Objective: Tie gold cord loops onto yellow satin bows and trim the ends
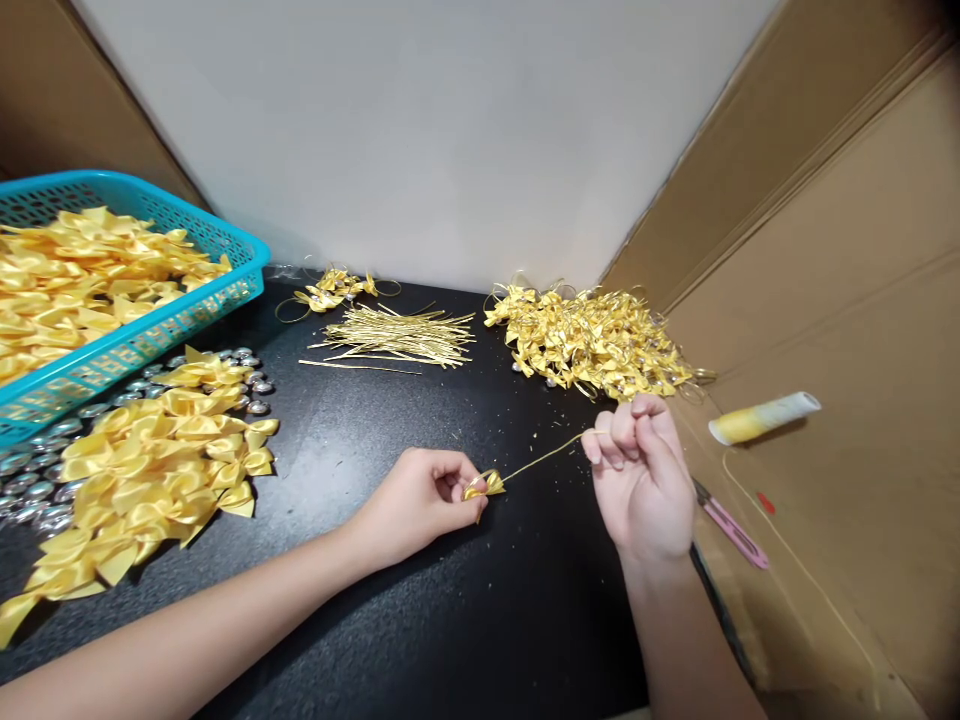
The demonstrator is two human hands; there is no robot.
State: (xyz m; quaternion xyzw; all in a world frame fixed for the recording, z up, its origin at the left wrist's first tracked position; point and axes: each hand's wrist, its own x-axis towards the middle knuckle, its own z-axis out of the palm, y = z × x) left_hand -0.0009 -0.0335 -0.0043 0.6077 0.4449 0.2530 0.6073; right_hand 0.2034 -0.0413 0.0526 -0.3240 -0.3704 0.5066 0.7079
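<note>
Between thumb and fingers, my left hand (424, 500) pinches a small yellow ribbon bow (491, 484) just above the black table. A thin gold cord (544, 458) runs from the bow up to my right hand (645, 475), whose curled fingers grip its far end. The cord looks nearly straight between the two hands. Beyond them lies a bundle of cut gold cords (401, 335). At the back right, a heap of finished-looking bows with gold loops (600, 340) sits close to my right hand.
A turquoise basket (255, 255) full of yellow bows stands at the left. Loose bows (150, 460) and silver beads (37, 488) lie before it. A few looped bows (337, 290) rest at the back. Right of the table are a pink-handled cutter (735, 532) and a yellow-white tube (765, 418).
</note>
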